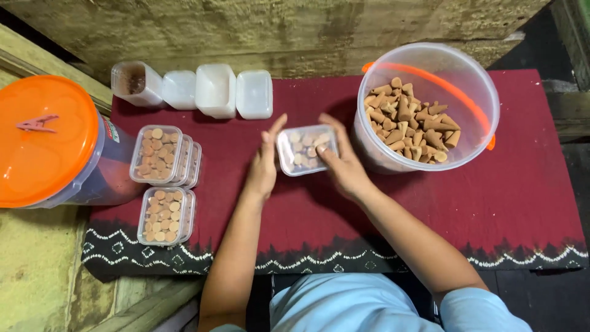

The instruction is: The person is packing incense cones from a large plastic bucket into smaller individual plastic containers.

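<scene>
small clear box (305, 149) of brown cones | right hand (345, 166) fingers grasping it | left hand (264, 165) fingers released, flat against its side

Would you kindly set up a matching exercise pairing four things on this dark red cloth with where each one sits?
Things:
1. Large clear plastic bucket of brown cones
2. Orange-lidded plastic tub
3. Small clear lidded box of cones
4. Row of empty white plastic boxes

Places:
A. Far edge of the cloth
B. Between both hands
C. Right of the hands
D. Far left

Pairs: 1-C, 2-D, 3-B, 4-A
</scene>
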